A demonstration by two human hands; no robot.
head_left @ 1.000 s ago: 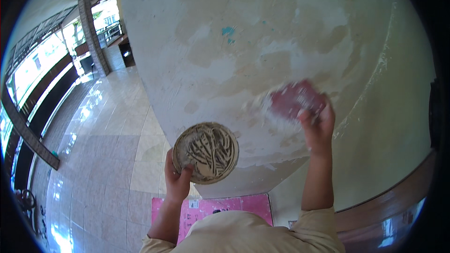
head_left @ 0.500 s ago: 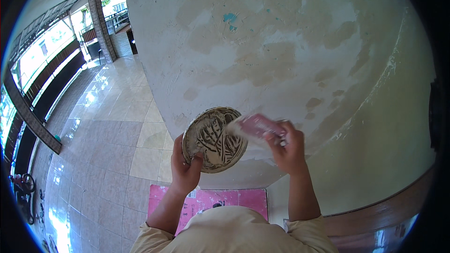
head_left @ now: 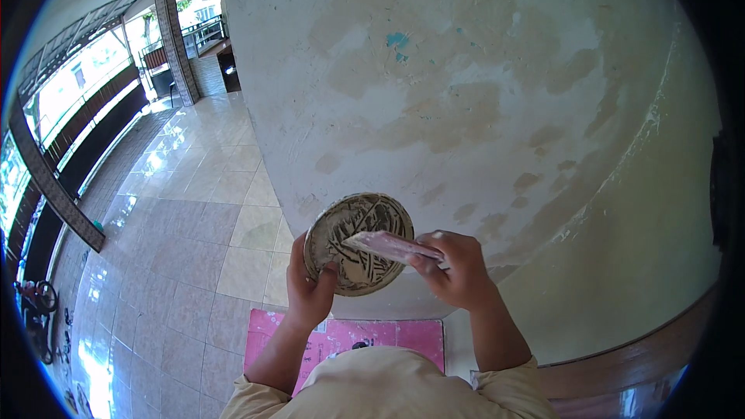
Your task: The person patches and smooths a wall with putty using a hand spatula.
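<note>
A round, shallow bowl (head_left: 358, 268) smeared with beige-grey putty tilts toward me in front of the wall. My left hand (head_left: 312, 287) grips its lower left rim, the thumb lying inside on the putty. In my right hand (head_left: 456, 270) is a pink putty scraper (head_left: 392, 246), its flat blade pointing left across the inside of the bowl. Putty coats the blade's tip; whether it touches the bowl's contents I cannot tell. Ahead rises the wall (head_left: 466, 147), pale, with many darker beige filler patches and small turquoise spots of old paint.
Below the bowl lies a pink board (head_left: 349, 334) with stains, by the foot of the wall. A glossy tiled floor (head_left: 194, 264) stretches left to a pillar (head_left: 175, 39) and dark railings. A wooden ledge (head_left: 644, 357) curves along the lower right. A bicycle (head_left: 37, 299) stands at far left.
The scraper has moved left and down over the bowl, its blade now flatter and sharper in view. The bowl sits slightly lower. My view has shifted a little to the left.
</note>
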